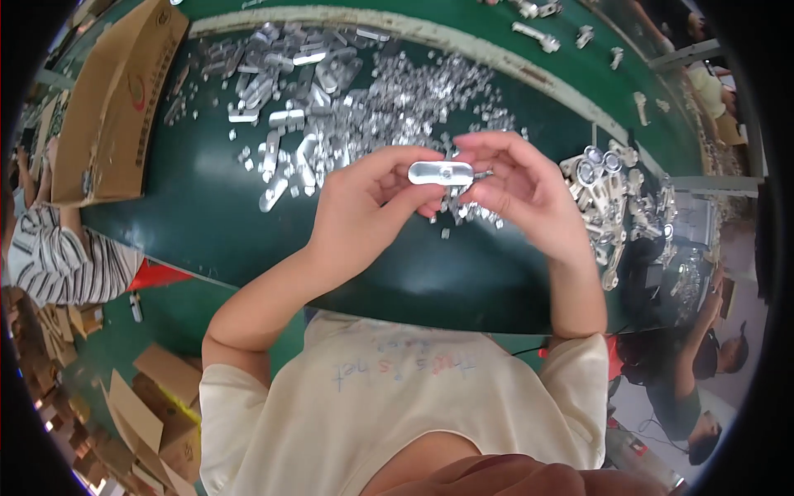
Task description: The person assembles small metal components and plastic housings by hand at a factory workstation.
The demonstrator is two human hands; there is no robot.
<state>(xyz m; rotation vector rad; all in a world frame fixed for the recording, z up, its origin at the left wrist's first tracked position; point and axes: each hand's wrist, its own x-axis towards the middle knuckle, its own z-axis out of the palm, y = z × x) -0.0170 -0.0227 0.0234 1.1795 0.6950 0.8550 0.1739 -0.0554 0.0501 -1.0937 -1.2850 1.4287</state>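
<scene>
At the centre of the frame, just above the near edge of a dark green table (463, 277), both hands are working close together on a silver plate (428, 173), oblong with rounded ends. Left hand (351, 202): thumb and forefinger are closing on the plate's long edges, clamping it toward its left end. Right hand (538, 202): fingers are curling around the right end, thumb below and forefinger above standing apart; a thin stem (484, 174) is jutting from the plate between them. Cannot tell whether the right fingers are gripping that stem.

Behind the hands, upper centre, small metal pieces (413, 99) are lying in a dense scatter, some showing just below the plate. Upper left of centre, loose oblong plates (331, 74) are overlapping in a heap that is running into the scatter. Right side of the frame: silver parts with round heads (608, 202) are piling up near the right forearm.

Upper left, a cardboard box (107, 116) is standing at the table's edge. Along the top, a pale strip (488, 54) is curving across; beyond it, more metal parts (538, 37) are lying on green. Far left, a person in striped clothing (62, 256) is sitting or standing beside the table, posture unclear. Lower left, an open carton (136, 413) is showing its flaps.
</scene>
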